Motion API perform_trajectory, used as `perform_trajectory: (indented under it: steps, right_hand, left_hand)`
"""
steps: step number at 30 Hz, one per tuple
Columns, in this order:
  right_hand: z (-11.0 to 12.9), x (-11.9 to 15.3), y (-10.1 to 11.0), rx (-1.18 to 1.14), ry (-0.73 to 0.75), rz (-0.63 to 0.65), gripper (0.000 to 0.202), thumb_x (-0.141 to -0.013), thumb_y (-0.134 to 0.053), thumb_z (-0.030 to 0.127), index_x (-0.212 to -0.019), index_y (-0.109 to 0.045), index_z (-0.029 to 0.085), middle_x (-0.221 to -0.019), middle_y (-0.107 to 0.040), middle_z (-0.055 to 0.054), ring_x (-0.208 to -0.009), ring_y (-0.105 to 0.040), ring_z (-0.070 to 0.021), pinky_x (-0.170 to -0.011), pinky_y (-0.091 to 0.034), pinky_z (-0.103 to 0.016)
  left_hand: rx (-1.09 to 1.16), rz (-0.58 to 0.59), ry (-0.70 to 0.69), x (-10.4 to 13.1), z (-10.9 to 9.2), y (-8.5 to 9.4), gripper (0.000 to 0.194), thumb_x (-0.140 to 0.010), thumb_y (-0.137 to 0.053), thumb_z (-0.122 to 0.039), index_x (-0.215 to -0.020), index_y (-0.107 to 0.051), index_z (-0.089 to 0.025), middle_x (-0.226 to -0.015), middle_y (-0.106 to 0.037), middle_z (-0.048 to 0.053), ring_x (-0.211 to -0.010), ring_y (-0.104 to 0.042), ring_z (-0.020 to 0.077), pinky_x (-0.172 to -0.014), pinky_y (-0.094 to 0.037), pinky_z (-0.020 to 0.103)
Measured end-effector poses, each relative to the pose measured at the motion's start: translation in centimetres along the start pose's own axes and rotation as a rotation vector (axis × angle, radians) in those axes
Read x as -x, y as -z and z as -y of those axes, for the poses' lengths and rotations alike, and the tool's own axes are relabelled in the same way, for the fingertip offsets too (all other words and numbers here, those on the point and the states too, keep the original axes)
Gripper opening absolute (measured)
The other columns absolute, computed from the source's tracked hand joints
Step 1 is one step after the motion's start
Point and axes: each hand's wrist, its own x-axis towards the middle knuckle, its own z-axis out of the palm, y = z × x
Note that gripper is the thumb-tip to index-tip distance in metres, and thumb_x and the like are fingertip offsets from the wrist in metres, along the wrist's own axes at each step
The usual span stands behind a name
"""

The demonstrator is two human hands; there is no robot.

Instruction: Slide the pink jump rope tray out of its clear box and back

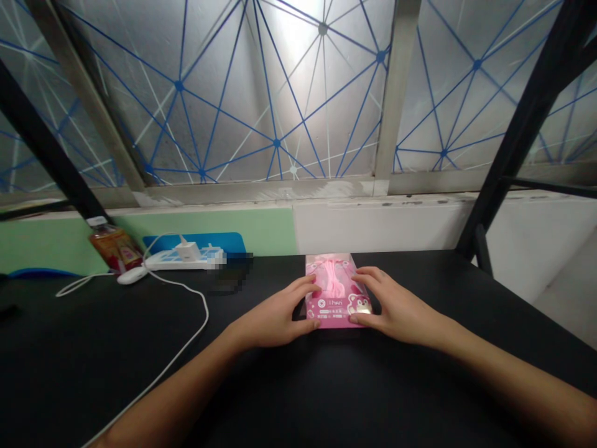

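Observation:
A pink box (334, 311) with a cartoon bear print lies on the black table near the wall. Something pale pink and string-like shows through its upper part; I cannot make out what it is. My left hand (280, 314) grips the box's left side, its thumb at the near corner and its fingers on the left edge. From the right, my right hand (396, 305) holds the box too, with fingers over the right edge and the thumb on the lower front. Both hands are curved around it.
On the left stand a white power strip (163, 261) with a plugged-in charger (188, 251), a white cable (205, 311), a white mouse-shaped item (132, 275) and a bottle of reddish drink (114, 247). A blurred patch (231, 274) hides something. Black frame posts (508, 143) rise at both sides.

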Motion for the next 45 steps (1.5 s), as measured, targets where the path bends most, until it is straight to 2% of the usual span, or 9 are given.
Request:
perform_trajectory:
  steps: [6, 13, 19, 27, 32, 37, 40, 43, 45]
  right_hand:
    - [0.3, -0.2, -0.2, 0.034, -0.013, 0.019, 0.058, -0.080, -0.069, 0.046, -0.128, -0.049, 0.019, -0.134, -0.046, -0.015, -0.121, -0.049, -0.0292, -0.102, -0.042, -0.047]
    - [0.4, -0.3, 0.2, 0.048, 0.009, -0.005, 0.041, -0.090, -0.058, 0.040, -0.124, -0.052, 0.020, -0.127, -0.052, -0.014, -0.116, -0.052, -0.0270, -0.100, -0.044, -0.045]
    - [0.1, -0.1, 1.0, 0.022, 0.043, 0.052, 0.057, -0.081, -0.069, 0.041, -0.131, -0.050, 0.022, -0.133, -0.048, -0.013, -0.117, -0.053, -0.0284, -0.098, -0.046, -0.044]
    - [-0.2, -0.3, 0.9, 0.028, -0.055, 0.018, 0.032, -0.084, -0.066, 0.042, -0.109, -0.062, 0.022, -0.113, -0.058, -0.009, -0.092, -0.062, -0.0228, -0.083, -0.051, -0.039]
    - [-0.6, -0.2, 1.1, 0.035, -0.061, 0.054, 0.028, -0.086, -0.063, 0.037, -0.109, -0.061, 0.022, -0.110, -0.060, -0.008, -0.083, -0.062, -0.0204, -0.075, -0.051, -0.035]
    - [-1.6, -0.1, 0.7, -0.062, -0.124, 0.103, 0.029, -0.086, -0.060, 0.032, -0.113, -0.061, 0.023, -0.080, -0.068, -0.002, -0.070, -0.063, -0.0194, -0.065, -0.048, -0.031]
    - [-1.7, -0.2, 0.6, -0.134, -0.156, 0.111, 0.025, -0.087, -0.058, 0.031, -0.109, -0.063, 0.022, -0.078, -0.070, -0.002, -0.068, -0.064, -0.0191, -0.061, -0.047, -0.030]
    - [-1.2, -0.4, 0.9, -0.202, -0.170, 0.152, 0.025, -0.087, -0.056, 0.029, -0.110, -0.061, 0.020, -0.077, -0.070, -0.003, -0.066, -0.065, -0.0183, -0.059, -0.046, -0.029]
    - [-0.8, -0.6, 1.2, -0.254, -0.174, 0.208, 0.027, -0.089, -0.054, 0.028, -0.113, -0.059, 0.020, -0.076, -0.070, -0.002, -0.064, -0.064, -0.0177, -0.058, -0.046, -0.029]
  left_hand:
    - [0.004, 0.025, 0.000, 0.1, 0.1, 0.3, 0.066, -0.081, -0.069, -0.037, -0.139, -0.044, -0.020, -0.152, -0.033, 0.011, -0.139, -0.034, 0.0288, -0.114, -0.031, 0.041]
    - [0.024, 0.000, -0.009, 0.1, -0.3, 0.6, 0.046, -0.093, -0.054, -0.034, -0.137, -0.047, -0.023, -0.150, -0.038, 0.009, -0.137, -0.038, 0.0252, -0.112, -0.034, 0.040]
    - [-0.013, -0.017, -0.006, 0.1, -0.3, 0.5, 0.042, -0.097, -0.046, -0.034, -0.137, -0.047, -0.022, -0.148, -0.041, 0.009, -0.136, -0.038, 0.0240, -0.113, -0.032, 0.040]
    - [-0.031, -0.037, -0.011, 0.0, -0.4, 0.2, 0.042, -0.095, -0.049, -0.038, -0.135, -0.050, -0.022, -0.147, -0.043, 0.008, -0.134, -0.041, 0.0251, -0.113, -0.032, 0.040]
    - [-0.066, -0.061, -0.038, 0.0, -0.1, 0.2, 0.037, -0.094, -0.051, -0.031, -0.131, -0.053, -0.023, -0.146, -0.042, 0.009, -0.133, -0.042, 0.0251, -0.111, -0.034, 0.040]
    - [-0.151, -0.131, 0.008, -0.3, -0.2, -0.3, 0.033, -0.093, -0.051, -0.029, -0.125, -0.059, -0.026, -0.136, -0.044, 0.011, -0.115, -0.054, 0.0250, -0.099, -0.044, 0.040]
    - [-0.210, -0.166, 0.059, -0.4, -0.5, -0.4, 0.032, -0.093, -0.048, -0.029, -0.121, -0.062, -0.025, -0.122, -0.052, 0.011, -0.098, -0.059, 0.0225, -0.087, -0.048, 0.037]
    - [-0.177, -0.089, 0.103, -0.4, -0.5, -0.1, 0.035, -0.092, -0.045, -0.026, -0.123, -0.061, -0.023, -0.094, -0.062, 0.007, -0.076, -0.059, 0.0174, -0.069, -0.045, 0.028]
    - [-0.089, -0.002, 0.140, -0.3, -0.3, 0.2, 0.039, -0.092, -0.043, -0.024, -0.128, -0.057, -0.021, -0.075, -0.063, 0.002, -0.062, -0.056, 0.0145, -0.061, -0.040, 0.024]
